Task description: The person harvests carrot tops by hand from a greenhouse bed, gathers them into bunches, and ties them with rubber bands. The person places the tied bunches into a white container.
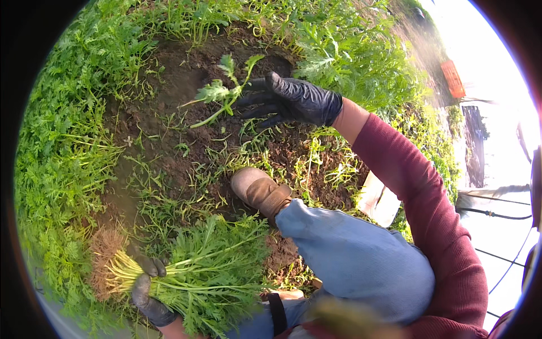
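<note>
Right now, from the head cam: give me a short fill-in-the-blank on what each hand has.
1. The right hand wears a ____ glove and grips a single leafy plant.
2. The left hand holds a ____ of green plants with roots.
3. The brown shoe stands on bare ____ between the greens.
4. The right arm's sleeve is dark ____.

Missing words: black; bunch; soil; red
</note>
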`<state>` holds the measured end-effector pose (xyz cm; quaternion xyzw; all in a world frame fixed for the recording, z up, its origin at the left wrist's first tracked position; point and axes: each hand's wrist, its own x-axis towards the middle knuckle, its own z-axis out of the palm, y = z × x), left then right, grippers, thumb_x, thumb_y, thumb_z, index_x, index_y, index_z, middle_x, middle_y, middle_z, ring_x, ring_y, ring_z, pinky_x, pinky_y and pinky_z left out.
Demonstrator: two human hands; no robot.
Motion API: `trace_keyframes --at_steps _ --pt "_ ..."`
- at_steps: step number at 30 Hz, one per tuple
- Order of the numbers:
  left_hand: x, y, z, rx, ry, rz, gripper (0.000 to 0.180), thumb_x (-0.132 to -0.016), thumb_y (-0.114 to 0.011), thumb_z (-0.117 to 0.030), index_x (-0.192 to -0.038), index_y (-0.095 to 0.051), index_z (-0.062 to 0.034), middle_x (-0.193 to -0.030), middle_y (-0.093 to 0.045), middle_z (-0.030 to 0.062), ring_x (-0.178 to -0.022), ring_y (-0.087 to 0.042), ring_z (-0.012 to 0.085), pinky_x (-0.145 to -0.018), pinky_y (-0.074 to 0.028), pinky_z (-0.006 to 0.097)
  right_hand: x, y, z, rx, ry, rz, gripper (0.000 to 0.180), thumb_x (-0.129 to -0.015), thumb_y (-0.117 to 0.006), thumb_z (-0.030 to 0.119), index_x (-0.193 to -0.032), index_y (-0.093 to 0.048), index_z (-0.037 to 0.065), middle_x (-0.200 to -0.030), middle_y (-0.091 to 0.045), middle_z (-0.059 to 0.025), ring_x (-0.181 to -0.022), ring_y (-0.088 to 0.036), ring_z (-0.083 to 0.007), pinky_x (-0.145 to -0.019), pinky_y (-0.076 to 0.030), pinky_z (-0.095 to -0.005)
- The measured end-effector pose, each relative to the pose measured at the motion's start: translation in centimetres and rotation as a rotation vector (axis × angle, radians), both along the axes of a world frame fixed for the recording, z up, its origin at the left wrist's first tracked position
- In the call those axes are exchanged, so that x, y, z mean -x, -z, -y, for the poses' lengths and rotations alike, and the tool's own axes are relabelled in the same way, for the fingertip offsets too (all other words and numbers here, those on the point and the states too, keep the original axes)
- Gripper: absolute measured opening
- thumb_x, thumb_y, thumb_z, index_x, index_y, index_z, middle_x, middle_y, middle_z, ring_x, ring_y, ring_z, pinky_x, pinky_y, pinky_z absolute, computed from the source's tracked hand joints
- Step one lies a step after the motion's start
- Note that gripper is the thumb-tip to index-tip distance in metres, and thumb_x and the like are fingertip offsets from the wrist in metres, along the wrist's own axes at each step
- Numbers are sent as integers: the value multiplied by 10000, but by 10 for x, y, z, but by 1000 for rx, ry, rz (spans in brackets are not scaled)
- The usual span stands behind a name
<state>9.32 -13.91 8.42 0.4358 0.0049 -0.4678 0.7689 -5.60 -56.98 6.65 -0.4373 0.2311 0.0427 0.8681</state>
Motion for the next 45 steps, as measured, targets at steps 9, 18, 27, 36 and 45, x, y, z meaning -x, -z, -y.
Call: trace_keyframes --at_steps 9,18,27,36,45 --pt "33 -16 -17 -33 92 27 578 -748 -634 -208 -1208 -343 -15 -783 -447 34 -738 -426 170 -844 -315 341 131 96 47 1454 -1237 -1088 615 -781 -638 344 -1303 -434 92 -1079 -611 -183 -995 -589 -347 -853 -468 -436" --pt "54 -39 -19 -58 -75 143 653 -752 -642 -194 -1263 -314 50 -804 -512 72 -728 -488 208 -860 -356 405 162 141 28 1290 -804 -1180 393 -895 -369 299 -1244 -435 130 -881 -630 -197 -833 -629 -322 -779 -478 -424" --pt "51 -31 -33 -66 -61 123 734 -747 -664 -139 -1320 -249 55 -786 -536 70 -686 -497 202 -821 -388 415 145 132 33 1668 -1616 -970 317 -786 -630 289 -1052 -658 120 -1071 -642 -101 -972 -617 -286 -821 -495 -386" --pt "57 -40 -24 -98 -103 183 684 -731 -688 -144 -1274 -323 52 -761 -540 66 -673 -498 189 -709 -405 367 153 145 30 1440 -914 -1195 336 -783 -632 299 -1036 -646 77 -1015 -641 -151 -930 -613 -301 -809 -483 -393" --pt "52 -29 -32 -55 -14 115 674 -736 -685 -135 -1283 -326 29 -787 -546 79 -703 -505 195 -708 -415 381 182 128 25 1205 -276 -1161 279 -834 -544 253 -1008 -646 60 -1005 -629 -212 -932 -610 -331 -809 -488 -409"
